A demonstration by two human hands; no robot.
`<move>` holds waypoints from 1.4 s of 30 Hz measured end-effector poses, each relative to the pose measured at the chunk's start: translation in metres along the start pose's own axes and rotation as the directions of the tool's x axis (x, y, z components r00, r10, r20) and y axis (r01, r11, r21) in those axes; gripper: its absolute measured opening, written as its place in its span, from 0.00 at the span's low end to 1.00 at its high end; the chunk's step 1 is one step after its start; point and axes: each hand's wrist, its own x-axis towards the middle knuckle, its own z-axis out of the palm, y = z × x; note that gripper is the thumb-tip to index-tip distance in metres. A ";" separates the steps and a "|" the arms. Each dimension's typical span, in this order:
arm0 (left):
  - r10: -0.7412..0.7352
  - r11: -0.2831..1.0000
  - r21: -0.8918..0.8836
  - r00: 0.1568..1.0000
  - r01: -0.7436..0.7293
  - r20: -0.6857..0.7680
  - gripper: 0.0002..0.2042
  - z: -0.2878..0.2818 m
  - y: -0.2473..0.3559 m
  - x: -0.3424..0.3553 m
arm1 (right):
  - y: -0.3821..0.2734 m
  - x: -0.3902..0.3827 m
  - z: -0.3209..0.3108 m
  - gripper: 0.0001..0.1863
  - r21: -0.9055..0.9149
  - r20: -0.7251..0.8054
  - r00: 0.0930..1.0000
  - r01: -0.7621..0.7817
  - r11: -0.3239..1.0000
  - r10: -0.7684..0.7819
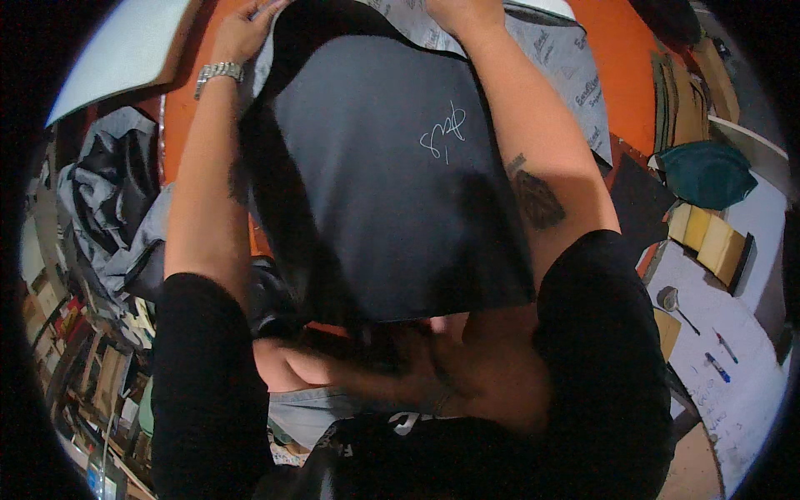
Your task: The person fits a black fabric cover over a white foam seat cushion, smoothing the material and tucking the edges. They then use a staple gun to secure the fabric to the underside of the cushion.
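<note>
A large dark grey sheet of leather-like material (392, 183), with a white chalk scribble on it, hangs from the orange table toward my body. My left hand (242, 33), with a metal watch on the wrist, presses on the sheet's far left corner, where a grey printed backing sheet (567, 67) shows. My right hand (454, 12) grips the sheet's far edge at the top, mostly cut off by the frame. Both forearms stretch forward along the sheet's sides.
The orange table (625, 58) carries a dark green cloth (708, 171) and yellow foam blocks (708, 237) at the right. A white bench (733, 367) holds pens and a round metal tool. Grey and black fabric (117, 200) is piled at the left, cluttered shelves below it.
</note>
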 end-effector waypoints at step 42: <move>-0.184 0.981 -0.148 0.811 0.121 -0.555 0.14 -0.047 -0.102 -0.190 | -0.298 -0.005 0.095 0.17 0.412 0.348 0.736 0.436 0.800 -0.581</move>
